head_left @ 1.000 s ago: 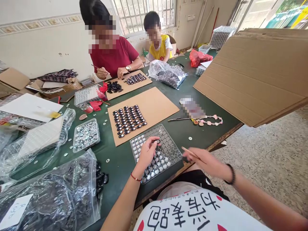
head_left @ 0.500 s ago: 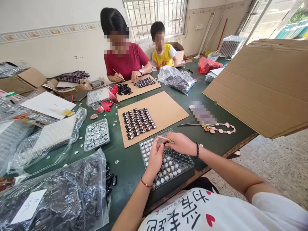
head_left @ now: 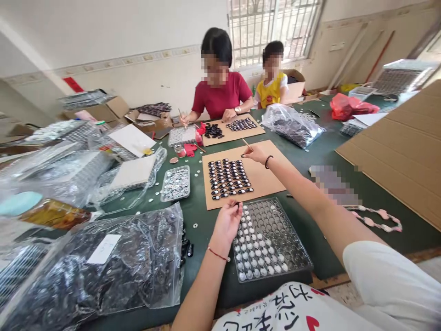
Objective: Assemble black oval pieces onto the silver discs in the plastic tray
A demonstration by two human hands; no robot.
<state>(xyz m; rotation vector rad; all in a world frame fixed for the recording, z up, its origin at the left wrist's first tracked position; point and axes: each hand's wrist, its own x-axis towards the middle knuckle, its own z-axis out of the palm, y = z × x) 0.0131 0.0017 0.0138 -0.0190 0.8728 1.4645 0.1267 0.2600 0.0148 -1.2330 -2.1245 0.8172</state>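
My left hand (head_left: 227,225) is closed in a pinch at the left corner of a clear compartment tray (head_left: 292,239). A small black piece (head_left: 237,205) shows at its fingertips. The tray holds rows of round white pieces (head_left: 253,253). Stretched forward, my right hand (head_left: 257,155) hovers over or touches a brown cardboard sheet (head_left: 272,177); which, I cannot tell. It grips a thin wooden stick (head_left: 247,145), with a small black piece (head_left: 243,156) at its fingertips. Rows of black oval pieces with white spots (head_left: 229,177) lie on the sheet beside it.
Across the table, a person in red (head_left: 220,94) works over another cardboard sheet (head_left: 253,133). A second person (head_left: 270,92) sits beyond. A box of round silvery pieces (head_left: 175,183) and a bag of black pieces (head_left: 138,262) stand left. A large cardboard panel (head_left: 396,151) is right.
My right hand has moved from above the tray out to the cardboard sheet with the stick. My left hand stays at the tray, now at its corner. The view has swung left.
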